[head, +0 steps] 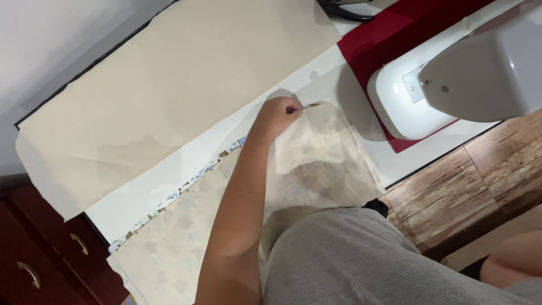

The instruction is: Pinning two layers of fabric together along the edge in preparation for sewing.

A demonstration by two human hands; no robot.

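Observation:
My left hand (278, 116) reaches across the white table (186, 164), fingers closed in a pinch at the top edge of a thin translucent white sheet (316, 144). That sheet lies on a pale patterned fabric (169, 237) with a blue and brown printed border, which runs along the table towards the lower left. My forearm crosses over the fabric. My right hand is out of view. My grey shirt (350, 260) fills the lower middle of the frame.
A large beige cloth (164, 85) covers the far half of the table. A white sewing machine (451, 85) stands on a dark red mat (384, 39) to the right. A dark red drawer cabinet (39, 254) is at the lower left, wood-look floor (480, 169) at right.

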